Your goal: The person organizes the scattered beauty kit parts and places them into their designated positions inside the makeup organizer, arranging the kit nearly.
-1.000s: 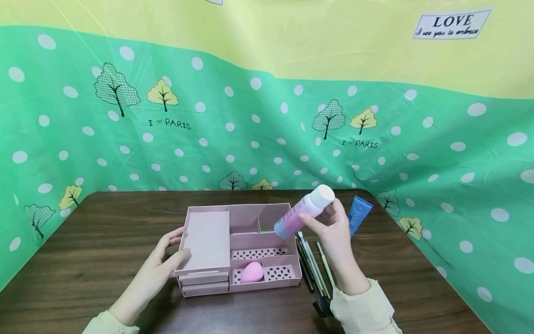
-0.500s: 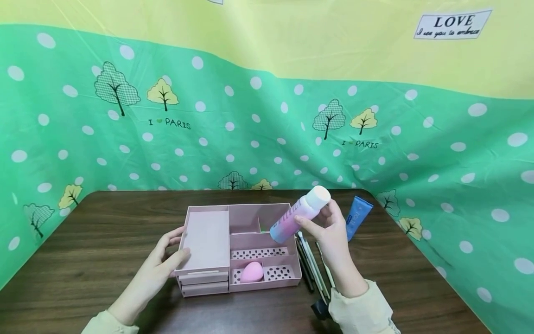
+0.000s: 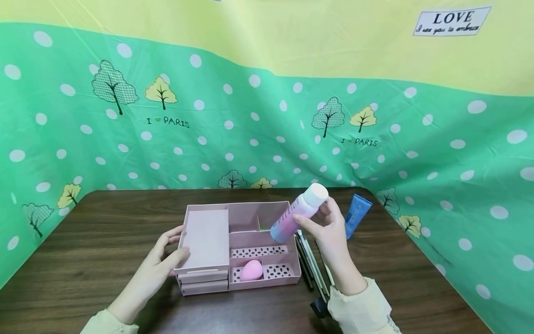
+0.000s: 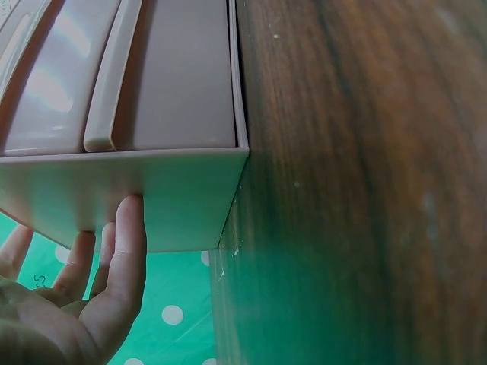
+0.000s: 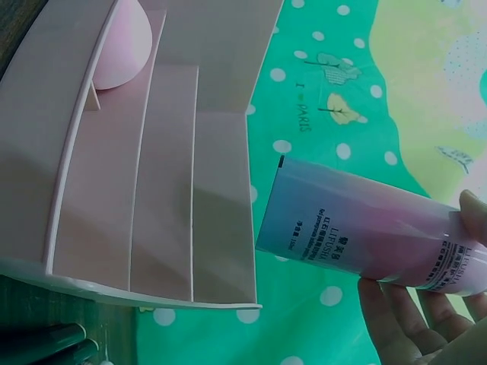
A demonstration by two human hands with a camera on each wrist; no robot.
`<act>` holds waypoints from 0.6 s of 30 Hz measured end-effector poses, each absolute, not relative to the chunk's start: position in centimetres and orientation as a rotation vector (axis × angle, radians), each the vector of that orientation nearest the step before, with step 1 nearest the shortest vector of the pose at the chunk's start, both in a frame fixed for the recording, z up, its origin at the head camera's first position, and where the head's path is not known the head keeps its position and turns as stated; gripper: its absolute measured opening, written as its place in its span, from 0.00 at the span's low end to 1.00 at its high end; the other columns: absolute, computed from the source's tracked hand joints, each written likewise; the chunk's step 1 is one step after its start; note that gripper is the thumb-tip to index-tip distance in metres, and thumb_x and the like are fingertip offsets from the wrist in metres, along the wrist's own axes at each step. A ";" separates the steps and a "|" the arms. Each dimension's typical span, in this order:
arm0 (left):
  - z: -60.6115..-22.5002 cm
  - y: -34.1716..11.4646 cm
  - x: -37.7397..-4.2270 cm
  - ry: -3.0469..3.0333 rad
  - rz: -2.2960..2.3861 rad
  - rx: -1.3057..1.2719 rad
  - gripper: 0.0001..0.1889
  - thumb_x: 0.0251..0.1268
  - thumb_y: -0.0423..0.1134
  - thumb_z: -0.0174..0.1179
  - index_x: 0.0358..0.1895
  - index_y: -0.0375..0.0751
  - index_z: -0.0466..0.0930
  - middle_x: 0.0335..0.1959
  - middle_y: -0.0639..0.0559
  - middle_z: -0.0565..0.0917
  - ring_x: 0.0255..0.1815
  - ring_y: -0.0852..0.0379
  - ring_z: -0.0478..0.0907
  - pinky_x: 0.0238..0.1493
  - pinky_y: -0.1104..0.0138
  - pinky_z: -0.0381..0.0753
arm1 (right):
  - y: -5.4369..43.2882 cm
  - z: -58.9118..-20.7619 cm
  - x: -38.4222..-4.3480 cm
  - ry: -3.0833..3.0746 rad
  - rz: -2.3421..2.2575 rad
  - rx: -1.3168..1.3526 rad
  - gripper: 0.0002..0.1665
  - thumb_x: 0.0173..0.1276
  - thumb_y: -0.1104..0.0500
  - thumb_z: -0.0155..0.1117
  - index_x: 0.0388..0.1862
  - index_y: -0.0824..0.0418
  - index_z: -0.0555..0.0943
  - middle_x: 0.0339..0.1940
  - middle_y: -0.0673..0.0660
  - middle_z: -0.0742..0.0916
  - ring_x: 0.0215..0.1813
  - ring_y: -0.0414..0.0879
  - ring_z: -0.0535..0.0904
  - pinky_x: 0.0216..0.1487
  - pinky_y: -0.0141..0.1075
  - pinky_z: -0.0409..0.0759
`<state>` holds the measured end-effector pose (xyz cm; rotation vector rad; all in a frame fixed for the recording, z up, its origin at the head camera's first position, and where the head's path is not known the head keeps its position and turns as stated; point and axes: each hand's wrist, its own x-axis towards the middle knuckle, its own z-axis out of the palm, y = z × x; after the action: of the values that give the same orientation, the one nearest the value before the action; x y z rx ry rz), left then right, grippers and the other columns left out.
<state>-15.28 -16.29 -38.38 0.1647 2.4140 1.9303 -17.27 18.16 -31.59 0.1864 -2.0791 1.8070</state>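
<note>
A pink makeup organizer [image 3: 206,241] stands on the table, with drawers at its left and open compartments at its right. My left hand [image 3: 156,266] rests against its left side; in the left wrist view the fingertips [image 4: 131,209] meet the side wall. My right hand [image 3: 331,232] grips a pink-and-blue bottle [image 3: 292,218] with a white cap, tilted above the right-hand compartments. The right wrist view shows the bottle's printed label and its base end pointing toward the organizer. A pink makeup sponge [image 3: 252,270] sits in a front compartment.
Several makeup brushes [image 3: 310,262] lie right of the organizer, partly hidden by my right arm. A small black object [image 3: 319,308] is by the right sleeve. Behind my right hand lies a blue tube [image 3: 357,214]. A green polka-dot cloth [image 3: 258,130] hangs beyond the table [image 3: 125,218].
My right hand has shifted the bottle slightly left and down over the organizer, then stayed nearly still. More of the blue tube shows. The left hand keeps its place.
</note>
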 end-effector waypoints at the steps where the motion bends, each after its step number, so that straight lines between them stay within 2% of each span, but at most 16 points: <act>1: -38.4 -16.3 -15.3 2.412 1.933 0.166 0.30 0.75 0.40 0.53 0.75 0.48 0.55 0.68 0.36 0.59 0.46 0.56 0.79 0.40 0.63 0.83 | 18.2 -31.6 -17.3 -2.077 1.805 0.188 0.36 0.60 0.70 0.70 0.66 0.59 0.69 0.48 0.38 0.85 0.53 0.40 0.80 0.50 0.30 0.81; 18: -38.5 -16.4 -15.4 2.420 1.921 0.174 0.30 0.75 0.40 0.53 0.76 0.48 0.54 0.69 0.36 0.59 0.47 0.55 0.78 0.40 0.63 0.83 | 17.9 -31.9 -17.4 -2.103 1.788 0.178 0.36 0.60 0.70 0.71 0.66 0.60 0.70 0.47 0.36 0.85 0.53 0.39 0.80 0.52 0.29 0.80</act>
<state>-15.35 -16.40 -38.46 0.1739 2.4195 1.9207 -17.44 17.88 -31.88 0.1776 -2.1026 1.7881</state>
